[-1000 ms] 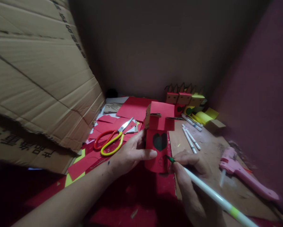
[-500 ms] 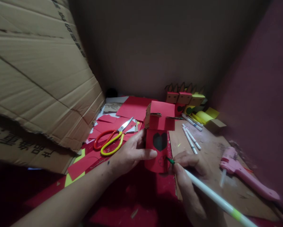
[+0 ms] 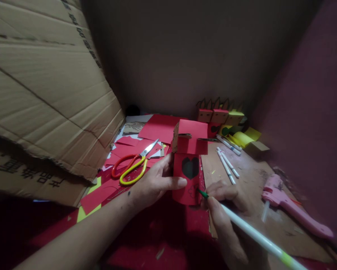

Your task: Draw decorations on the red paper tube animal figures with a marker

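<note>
My left hand (image 3: pixel 163 180) is closed on a red paper figure (image 3: pixel 179 193), its thumb lying across the front. The figure has a boxy red and cardboard top over a curved red body. A dark filled heart marks the body, with a thin drawn outline below it. In my right hand (image 3: pixel 227 210) is a white marker (image 3: pixel 250 227) with a green tip. That tip meets the body's right edge, beside the outline; I cannot tell whether it is pressing. Scissors (image 3: pixel 136 165) with one red and one yellow handle lie left of the figure.
Red paper pieces (image 3: pixel 160 125) are spread behind the scissors. More paper figures (image 3: pixel 220 116) stand at the back right. White markers (image 3: pixel 227 165) and a pink glue gun (image 3: pixel 286 206) lie on a brown board (image 3: pixel 286 240). A large cardboard sheet (image 3: pixel 50 93) rises on the left.
The marker tip has shifted very slightly left and down along the figure's edge. My left hand keeps its hold, and the figure has barely moved.
</note>
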Available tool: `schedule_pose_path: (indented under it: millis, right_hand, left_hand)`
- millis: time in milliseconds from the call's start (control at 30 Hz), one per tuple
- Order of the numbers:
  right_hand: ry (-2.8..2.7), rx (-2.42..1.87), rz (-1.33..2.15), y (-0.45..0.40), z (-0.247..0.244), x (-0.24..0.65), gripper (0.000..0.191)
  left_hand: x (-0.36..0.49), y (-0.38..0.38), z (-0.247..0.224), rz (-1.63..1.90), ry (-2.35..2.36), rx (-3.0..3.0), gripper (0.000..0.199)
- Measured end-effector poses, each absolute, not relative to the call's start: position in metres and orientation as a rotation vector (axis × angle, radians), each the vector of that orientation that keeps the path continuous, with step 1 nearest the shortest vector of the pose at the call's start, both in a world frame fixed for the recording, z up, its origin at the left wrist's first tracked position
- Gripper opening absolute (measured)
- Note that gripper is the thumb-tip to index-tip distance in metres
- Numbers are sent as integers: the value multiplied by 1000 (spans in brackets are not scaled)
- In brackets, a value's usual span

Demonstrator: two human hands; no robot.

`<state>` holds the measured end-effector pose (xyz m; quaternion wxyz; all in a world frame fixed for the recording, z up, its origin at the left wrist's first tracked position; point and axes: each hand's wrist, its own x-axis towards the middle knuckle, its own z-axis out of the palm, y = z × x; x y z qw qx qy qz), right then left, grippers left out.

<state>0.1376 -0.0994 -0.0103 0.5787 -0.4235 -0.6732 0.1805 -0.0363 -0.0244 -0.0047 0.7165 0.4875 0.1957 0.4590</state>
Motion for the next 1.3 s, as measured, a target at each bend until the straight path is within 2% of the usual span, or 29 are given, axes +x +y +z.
schedule_pose_path:
  millis: [1300]
  right_hand:
    - [-1586, -1036, 394, -98, -8, 133, 13]
  left_hand:
    - [-36, -24, -3, 1009, 425, 1091, 50]
